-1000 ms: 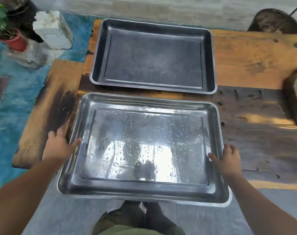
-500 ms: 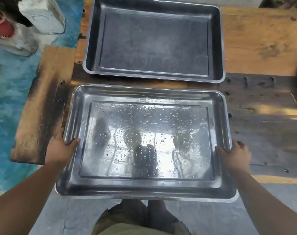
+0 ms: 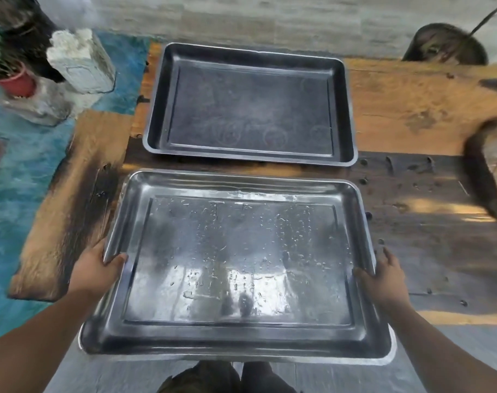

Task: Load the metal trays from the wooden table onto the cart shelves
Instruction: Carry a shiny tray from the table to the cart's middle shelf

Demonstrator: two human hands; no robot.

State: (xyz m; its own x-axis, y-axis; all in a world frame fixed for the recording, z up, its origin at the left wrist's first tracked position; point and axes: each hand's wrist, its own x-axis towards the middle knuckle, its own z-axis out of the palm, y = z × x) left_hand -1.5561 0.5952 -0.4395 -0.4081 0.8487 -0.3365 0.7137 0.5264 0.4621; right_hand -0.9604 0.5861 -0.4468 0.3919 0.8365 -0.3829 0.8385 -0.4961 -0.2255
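Far left on the floor, a red plant pot (image 3: 16, 80) and a pale stone block (image 3: 80, 61) stand well apart from the work. My left hand (image 3: 95, 268) was lying loose beside the shiny tray (image 3: 241, 251) a second ago. Now it grips the left rim, thumb hooked over the lip and fingers out of sight beneath.

The tray is wet, beaded with drops. Its far part sits over the wooden table (image 3: 411, 109) and its near edge hangs past the table's edge above my legs. I can't tell whether it has left the wood yet.

My right hand (image 3: 383, 276) has closed the same way on the right rim, thumb inside and fingers curled round the outside. With both sides held, I judge the lift is starting, and I should keep the tray level so the water doesn't run.

The dark tray (image 3: 250, 103) lies untouched further back on the table, just beyond this one, so it still waits its turn. No cart shows in view.
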